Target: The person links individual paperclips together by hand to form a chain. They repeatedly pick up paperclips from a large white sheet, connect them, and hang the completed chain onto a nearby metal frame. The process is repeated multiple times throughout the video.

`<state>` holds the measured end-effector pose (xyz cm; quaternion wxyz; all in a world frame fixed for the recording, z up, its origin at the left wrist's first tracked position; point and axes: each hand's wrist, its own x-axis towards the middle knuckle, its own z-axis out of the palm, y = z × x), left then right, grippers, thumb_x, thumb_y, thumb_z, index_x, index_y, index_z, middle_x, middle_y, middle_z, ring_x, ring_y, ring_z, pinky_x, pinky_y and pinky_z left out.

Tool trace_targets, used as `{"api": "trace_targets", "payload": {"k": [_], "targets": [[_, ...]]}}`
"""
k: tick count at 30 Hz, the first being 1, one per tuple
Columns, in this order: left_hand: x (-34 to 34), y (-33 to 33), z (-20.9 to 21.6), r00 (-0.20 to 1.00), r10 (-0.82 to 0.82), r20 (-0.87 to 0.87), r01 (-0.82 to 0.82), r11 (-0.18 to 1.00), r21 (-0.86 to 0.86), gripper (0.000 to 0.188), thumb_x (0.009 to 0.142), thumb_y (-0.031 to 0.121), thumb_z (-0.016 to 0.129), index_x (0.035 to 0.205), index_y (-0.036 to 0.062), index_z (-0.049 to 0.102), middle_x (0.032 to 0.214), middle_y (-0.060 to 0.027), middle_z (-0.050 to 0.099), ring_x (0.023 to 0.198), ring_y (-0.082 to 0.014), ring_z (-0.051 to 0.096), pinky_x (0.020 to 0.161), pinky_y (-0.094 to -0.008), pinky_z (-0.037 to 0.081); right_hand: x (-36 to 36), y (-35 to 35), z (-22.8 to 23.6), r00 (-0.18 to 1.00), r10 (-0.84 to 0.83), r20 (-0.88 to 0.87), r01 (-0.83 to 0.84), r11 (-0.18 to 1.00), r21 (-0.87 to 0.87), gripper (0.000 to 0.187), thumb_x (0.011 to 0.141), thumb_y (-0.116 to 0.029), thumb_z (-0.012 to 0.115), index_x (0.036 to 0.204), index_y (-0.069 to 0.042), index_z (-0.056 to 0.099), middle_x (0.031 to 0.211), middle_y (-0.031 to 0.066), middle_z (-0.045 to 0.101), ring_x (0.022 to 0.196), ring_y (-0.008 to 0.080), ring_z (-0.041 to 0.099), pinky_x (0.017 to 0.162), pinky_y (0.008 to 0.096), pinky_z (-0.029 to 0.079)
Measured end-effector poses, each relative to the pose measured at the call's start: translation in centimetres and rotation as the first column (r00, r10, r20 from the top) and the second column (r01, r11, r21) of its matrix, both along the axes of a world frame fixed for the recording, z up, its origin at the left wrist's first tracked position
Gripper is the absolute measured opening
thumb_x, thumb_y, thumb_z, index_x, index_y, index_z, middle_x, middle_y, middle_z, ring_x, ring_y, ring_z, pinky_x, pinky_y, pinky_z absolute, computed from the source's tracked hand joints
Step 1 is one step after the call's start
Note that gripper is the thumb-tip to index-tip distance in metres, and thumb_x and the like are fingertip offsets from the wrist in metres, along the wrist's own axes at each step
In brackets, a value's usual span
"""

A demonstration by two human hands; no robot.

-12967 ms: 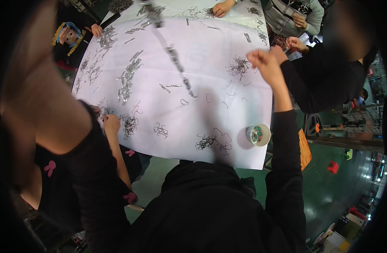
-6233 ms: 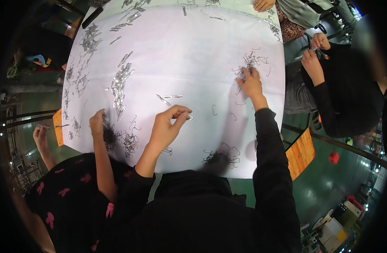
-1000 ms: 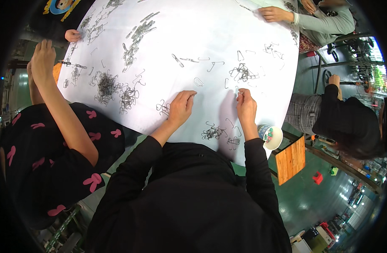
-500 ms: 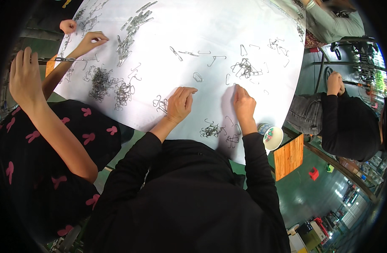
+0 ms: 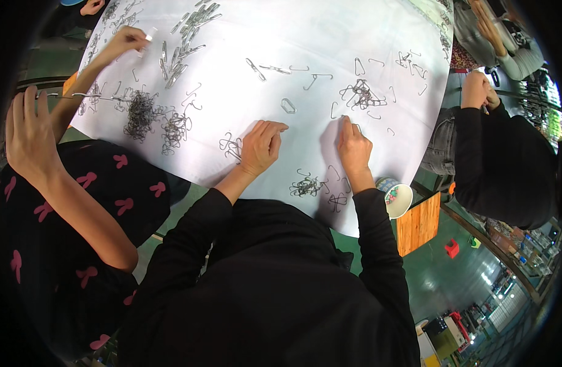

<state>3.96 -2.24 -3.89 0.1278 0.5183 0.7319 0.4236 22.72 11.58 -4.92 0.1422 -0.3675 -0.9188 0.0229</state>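
Observation:
My left hand (image 5: 261, 147) rests on the white table with its fingers curled together. Beside it lies a small cluster of bent wire hooks (image 5: 231, 147); whether anything sits inside the fingers is hidden. Across from it, my right hand (image 5: 354, 150) is closed, its fingertips pinched just below a single wire hook (image 5: 334, 111). Anything in that pinch is too small to make out. Between and beyond the hands lies a closed wire loop (image 5: 288, 106). A tangled pile of hooks (image 5: 361, 93) is past my right hand, and another pile (image 5: 306, 186) lies nearer my body.
A patterned cup (image 5: 401, 200) with small coloured bits stands at the table's right edge, above a wooden stool (image 5: 418, 225). At left, a co-worker's hand (image 5: 33, 137) holds a linked wire chain near dark hook piles (image 5: 141, 116). Finished-looking links (image 5: 192, 37) lie farther off. Another person (image 5: 507, 159) sits at right.
My right fingertips have shifted slightly away from me, nearer the single hook. My left hand is nearly still. The left co-worker's farther hand has moved away across the table.

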Motion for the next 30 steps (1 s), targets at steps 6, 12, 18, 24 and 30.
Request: {"api": "trace_targets", "payload": {"k": [6,12,18,24,30], "targets": [[0.0,0.0,-0.1,1.000,-0.005,-0.005,0.005,1.000,0.002,0.018,0.074,-0.004,0.051,0.087,0.0059,0.060,0.079,-0.0041,0.061,0.069,-0.0220,0.056,0.060,-0.0306,0.046,0.1,0.1,-0.2,1.000,0.012,0.022,-0.012,1.000,0.009,0.036,0.072,-0.003,0.055,0.107,0.000,0.055,0.073,0.0071,0.058,0.051,0.0196,0.059,0.043,0.0308,0.047],[0.1,0.0,-0.2,1.000,-0.007,0.002,0.007,1.000,0.019,0.018,0.074,-0.003,0.051,0.088,0.0058,0.060,0.079,-0.0056,0.061,0.070,-0.0233,0.056,0.062,-0.0320,0.047,-0.6,0.0,-0.6,0.999,0.026,0.026,-0.028,0.998,0.049,0.034,0.072,-0.003,0.055,0.105,0.000,0.056,0.072,0.0067,0.058,0.051,0.0198,0.059,0.044,0.0302,0.048],[0.0,1.1,0.1,0.993,0.037,0.113,-0.045,0.997,0.064,0.019,0.076,-0.003,0.054,0.092,0.0046,0.060,0.083,-0.0069,0.061,0.065,-0.0225,0.056,0.056,-0.0300,0.045,-1.4,-0.2,-0.3,0.992,-0.099,-0.082,0.095,0.994,-0.051,0.022,0.076,-0.006,0.056,0.098,-0.004,0.057,0.070,0.0083,0.061,0.052,0.0220,0.061,0.047,0.0325,0.049],[-5.4,7.0,1.1,0.920,0.072,-0.385,-0.067,0.997,0.026,0.024,0.074,0.008,0.063,0.097,0.0088,0.059,0.095,-0.0032,0.058,0.090,-0.0207,0.052,0.077,-0.0345,0.040,-0.9,0.2,3.3,0.741,-0.619,-0.262,0.127,0.511,-0.850,0.010,0.089,-0.014,0.054,0.088,-0.004,0.054,0.077,0.0118,0.067,0.067,0.0182,0.067,0.056,0.0270,0.051],[-9.3,9.0,-0.9,0.744,-0.127,-0.656,0.032,0.987,-0.155,0.018,0.077,0.008,0.053,0.093,0.0114,0.061,0.095,0.0004,0.057,0.091,-0.0175,0.052,0.081,-0.0340,0.038,-1.6,0.4,8.7,0.536,-0.815,-0.219,-0.340,0.029,-0.940,0.010,0.089,-0.015,0.054,0.092,-0.005,0.054,0.097,0.0173,0.064,0.085,0.0260,0.066,0.068,0.0305,0.053]]}}
